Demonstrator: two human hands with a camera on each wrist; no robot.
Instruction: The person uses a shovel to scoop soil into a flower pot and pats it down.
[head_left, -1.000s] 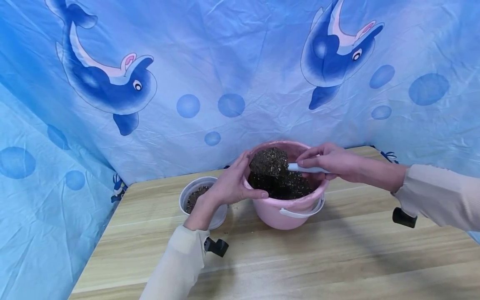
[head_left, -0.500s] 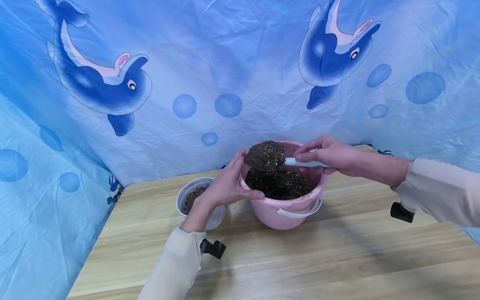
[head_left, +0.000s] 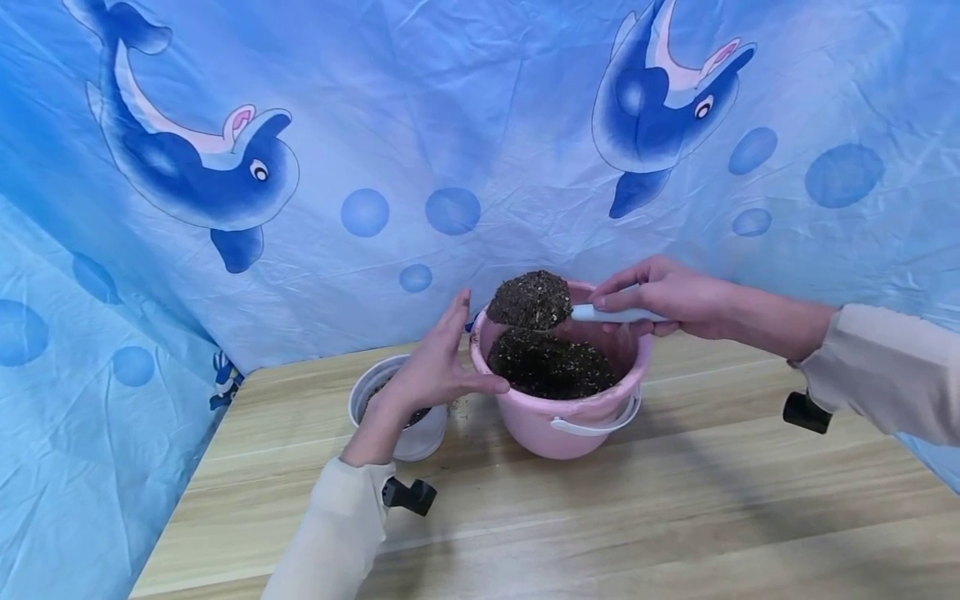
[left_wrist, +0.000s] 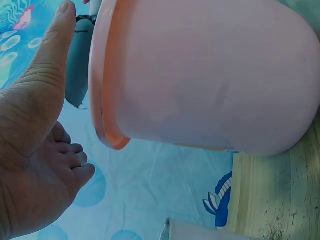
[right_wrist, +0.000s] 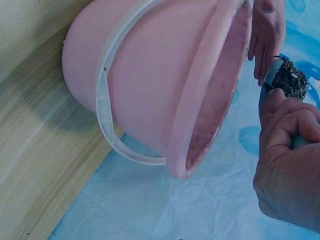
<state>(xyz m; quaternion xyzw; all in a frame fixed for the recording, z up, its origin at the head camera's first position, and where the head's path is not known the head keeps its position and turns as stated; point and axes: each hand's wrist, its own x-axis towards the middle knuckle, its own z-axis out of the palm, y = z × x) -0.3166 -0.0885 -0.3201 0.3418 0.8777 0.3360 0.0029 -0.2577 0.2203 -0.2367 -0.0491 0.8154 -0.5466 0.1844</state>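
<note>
My right hand [head_left: 667,298] grips the pale handle of a hand trowel [head_left: 618,315], its blade heaped with dark soil [head_left: 531,300]. The load hangs level above the mouth of a pink bucket [head_left: 555,429], which has more soil inside. In the left wrist view the underside of the trowel's grey-blue blade [left_wrist: 80,65] shows beyond the rim. My left hand [head_left: 427,367] is held at the bucket's left side with fingers extended and thumb out; the left wrist view shows it apart from the rim. Behind that hand, partly covered, stands a whitish tub [head_left: 423,439] with soil in it.
The bucket's white handle [head_left: 596,429] hangs down at its front. Crumbs of soil lie on the wooden table [head_left: 600,533] between tub and bucket. A blue sheet printed with dolphins [head_left: 390,108] rises close behind the table's back edge.
The soil-laden trowel has risen from inside the bucket to above its mouth, slightly leftward. My left hand has come off the bucket's rim and shifted left toward the tub.
</note>
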